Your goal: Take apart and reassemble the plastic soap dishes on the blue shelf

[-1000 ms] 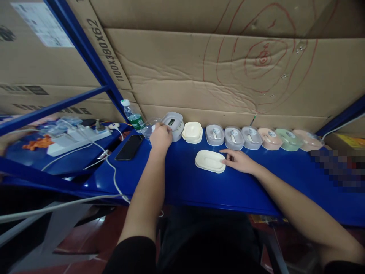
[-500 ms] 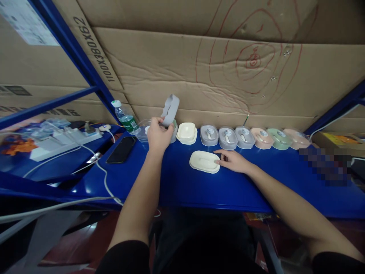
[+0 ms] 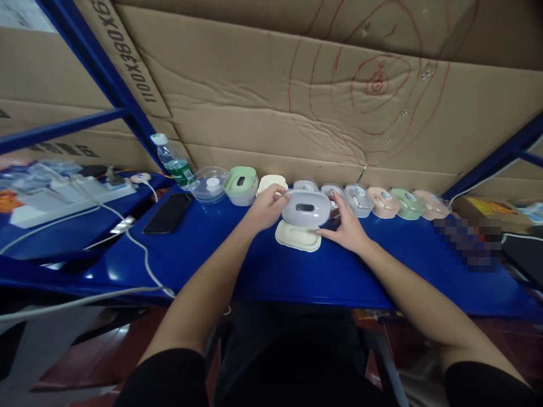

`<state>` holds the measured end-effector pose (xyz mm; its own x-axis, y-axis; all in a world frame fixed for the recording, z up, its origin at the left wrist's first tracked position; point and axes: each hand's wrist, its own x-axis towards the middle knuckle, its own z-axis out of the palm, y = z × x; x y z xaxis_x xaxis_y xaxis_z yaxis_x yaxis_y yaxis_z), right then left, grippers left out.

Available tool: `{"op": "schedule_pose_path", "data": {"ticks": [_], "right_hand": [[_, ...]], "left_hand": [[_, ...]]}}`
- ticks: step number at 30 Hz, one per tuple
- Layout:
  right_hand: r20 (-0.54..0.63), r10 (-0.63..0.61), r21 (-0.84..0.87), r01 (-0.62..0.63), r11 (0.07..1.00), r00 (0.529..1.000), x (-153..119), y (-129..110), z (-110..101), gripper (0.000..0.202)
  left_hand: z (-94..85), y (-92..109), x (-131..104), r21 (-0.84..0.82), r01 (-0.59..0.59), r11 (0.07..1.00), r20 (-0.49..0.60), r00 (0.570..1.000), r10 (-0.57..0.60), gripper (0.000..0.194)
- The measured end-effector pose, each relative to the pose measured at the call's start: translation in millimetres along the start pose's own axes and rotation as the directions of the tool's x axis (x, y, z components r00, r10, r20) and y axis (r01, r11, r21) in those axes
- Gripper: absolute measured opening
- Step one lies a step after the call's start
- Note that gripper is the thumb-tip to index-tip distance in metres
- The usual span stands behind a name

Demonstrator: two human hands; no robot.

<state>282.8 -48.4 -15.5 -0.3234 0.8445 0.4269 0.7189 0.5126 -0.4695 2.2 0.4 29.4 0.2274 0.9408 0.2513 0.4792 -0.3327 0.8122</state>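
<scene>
My left hand (image 3: 269, 209) pinches the left end of a grey oval soap-dish-like shell (image 3: 306, 217) with a dark slot in its middle. This shell is held above a cream oval tray (image 3: 298, 237) lying on the blue table, and covers the tray's back part. At the shell's right end, my right hand (image 3: 350, 229) has thumb and fingers apart; the thumb tip is by the tray's right edge. Whether its fingers touch the shell I cannot tell. Behind my left hand stands a cream oval piece (image 3: 271, 182), partly hidden.
Further left are a green piece (image 3: 241, 180) on a grey one, a clear plastic bowl (image 3: 208, 189), a water bottle (image 3: 175, 164) and a phone (image 3: 167, 213). Several lidded oval boxes (image 3: 383, 202) line the back. Cables and a power strip (image 3: 72, 198) lie at left.
My left hand has brought the grey shell from the left stack to the middle, above the cream tray. My right hand's fingers have risen and spread beside the shell.
</scene>
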Motion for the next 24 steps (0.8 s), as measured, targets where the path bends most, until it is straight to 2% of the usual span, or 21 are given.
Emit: {"op": "schedule_pose_path", "data": {"ticks": [3, 7, 10, 14, 16, 18, 20, 21, 22, 23, 24], "right_hand": [[-0.003, -0.094, -0.051, 0.094, 0.994, 0.996, -2.1, -6.5, -2.7, 0.107], [0.024, -0.083, -0.043, 0.084, 0.996, 0.996, -3.6, -12.3, 0.4, 0.101], [0.095, -0.068, -0.088, 0.076, 0.993, 0.993, -3.0, -15.1, 5.4, 0.100], [0.267, -0.029, -0.158, 0.073, 0.985, 0.963, -1.5, -18.3, 11.8, 0.103], [0.296, -0.015, -0.172, 0.069, 0.983, 0.955, -1.1, -19.1, 13.6, 0.106], [0.295, -0.021, -0.171, 0.074, 0.982, 0.955, -0.9, -18.8, 14.1, 0.106], [0.294, -0.039, -0.159, 0.089, 0.983, 0.955, -1.0, -17.2, 13.7, 0.106], [0.294, -0.049, -0.151, 0.097, 0.984, 0.955, -1.1, -16.0, 13.3, 0.105], [0.293, -0.058, -0.143, 0.104, 0.984, 0.954, -1.2, -14.4, 12.8, 0.105], [0.292, -0.067, -0.134, 0.110, 0.985, 0.954, -1.4, -12.7, 12.4, 0.105], [0.295, -0.076, -0.128, 0.118, 0.985, 0.952, -1.6, -10.8, 12.0, 0.105]], "left_hand": [[7.5, 3.8, -5.3, 0.230, -0.056, 0.972, 0.032, 0.998, 0.050, 0.024], [-0.5, 0.1, -7.5, 0.529, -0.100, 0.842, 0.134, 0.990, 0.033, 0.038], [-2.7, -7.0, -8.0, 0.625, -0.143, 0.768, 0.224, 0.975, -0.001, 0.043], [7.3, -15.2, -9.6, 0.721, -0.190, 0.666, 0.332, 0.939, -0.091, 0.038], [11.1, -15.4, -9.7, 0.730, -0.203, 0.652, 0.347, 0.933, -0.098, 0.036], [8.4, -12.5, -8.0, 0.710, -0.193, 0.677, 0.346, 0.933, -0.096, 0.034], [-3.4, -8.8, -4.0, 0.671, -0.127, 0.730, 0.274, 0.958, -0.085, 0.033], [-12.9, -7.8, -1.3, 0.646, -0.066, 0.761, 0.181, 0.981, -0.068, 0.034], [-24.5, -8.3, 1.5, 0.616, 0.008, 0.788, 0.041, 0.998, -0.042, 0.036], [-37.7, -10.8, 4.1, 0.579, 0.090, 0.810, -0.134, 0.991, -0.015, 0.038], [-51.9, -15.6, 6.3, 0.536, 0.170, 0.827, -0.329, 0.944, 0.019, 0.038]]}}
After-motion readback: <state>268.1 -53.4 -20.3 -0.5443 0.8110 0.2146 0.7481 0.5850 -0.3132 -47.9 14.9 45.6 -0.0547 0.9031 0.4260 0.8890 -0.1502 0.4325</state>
